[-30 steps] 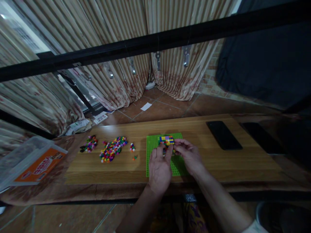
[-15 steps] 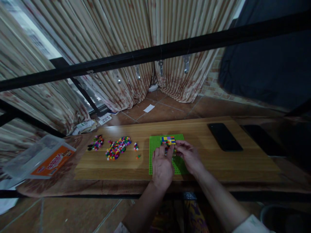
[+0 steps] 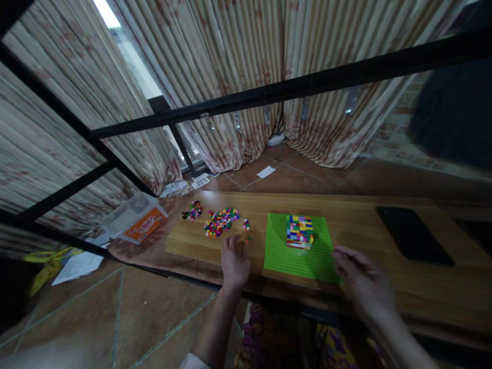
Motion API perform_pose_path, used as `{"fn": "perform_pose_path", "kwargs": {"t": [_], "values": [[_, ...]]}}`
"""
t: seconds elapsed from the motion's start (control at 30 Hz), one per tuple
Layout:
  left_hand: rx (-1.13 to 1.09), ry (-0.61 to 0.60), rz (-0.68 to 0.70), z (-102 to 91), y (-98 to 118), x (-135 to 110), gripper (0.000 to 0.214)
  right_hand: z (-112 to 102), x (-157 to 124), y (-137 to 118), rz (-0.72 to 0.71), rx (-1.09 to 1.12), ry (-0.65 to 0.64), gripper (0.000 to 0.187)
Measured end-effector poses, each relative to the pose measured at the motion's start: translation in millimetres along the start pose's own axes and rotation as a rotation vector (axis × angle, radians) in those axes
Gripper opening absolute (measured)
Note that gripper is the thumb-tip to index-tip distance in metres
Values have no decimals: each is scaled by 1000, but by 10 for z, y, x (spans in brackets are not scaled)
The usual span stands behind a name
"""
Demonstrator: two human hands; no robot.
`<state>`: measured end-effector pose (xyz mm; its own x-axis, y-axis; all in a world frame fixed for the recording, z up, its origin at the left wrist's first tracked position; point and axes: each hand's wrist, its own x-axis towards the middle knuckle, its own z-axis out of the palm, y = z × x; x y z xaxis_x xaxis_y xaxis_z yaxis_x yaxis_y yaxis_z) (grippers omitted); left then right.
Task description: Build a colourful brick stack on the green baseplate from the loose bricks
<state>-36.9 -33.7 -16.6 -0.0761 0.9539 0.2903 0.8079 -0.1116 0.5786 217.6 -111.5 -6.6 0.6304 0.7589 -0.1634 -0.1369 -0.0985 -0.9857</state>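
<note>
A green baseplate (image 3: 292,256) lies on the wooden table (image 3: 357,225) with a small multicoloured brick block (image 3: 299,231) built on it. My left hand (image 3: 234,262) rests on the table left of the plate, fingers curled, just below a couple of loose bricks (image 3: 246,231). My right hand (image 3: 361,277) hovers at the plate's front right corner, blurred by motion, fingers loosely apart. Neither hand touches the block.
A heap of coloured bricks (image 3: 221,221) and a smaller pile (image 3: 192,210) lie at the table's left. A clear box with an orange label (image 3: 134,221) sits beyond the left end. A black phone (image 3: 413,234) lies at the right. A black metal bar (image 3: 307,84) crosses overhead.
Both hands have left the brick block: the left moved left towards the loose bricks, the right drew back to the plate's near right corner. The camera has turned left.
</note>
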Motion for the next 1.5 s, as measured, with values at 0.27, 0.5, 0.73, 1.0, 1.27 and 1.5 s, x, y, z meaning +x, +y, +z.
{"fn": "perform_pose_path", "kwargs": {"t": [0.27,0.5,0.73,1.0,1.27,1.5], "values": [[164,-120,53,95,48,128,24,24,-258,-49,51,-164,-52,40],[108,-117,44,114,26,139,17,15,-258,101,89,-225,-94,44],[114,-133,42,112,-5,156,15,-33,-163,197,22,-264,-72,43],[-221,-132,74,25,347,67,15,-372,236,409,-334,-521,49,35],[-344,-176,407,101,950,126,17,-378,291,559,-692,-908,67,27],[-215,-150,545,380,1062,236,15,-314,237,543,-764,-974,82,21]]}}
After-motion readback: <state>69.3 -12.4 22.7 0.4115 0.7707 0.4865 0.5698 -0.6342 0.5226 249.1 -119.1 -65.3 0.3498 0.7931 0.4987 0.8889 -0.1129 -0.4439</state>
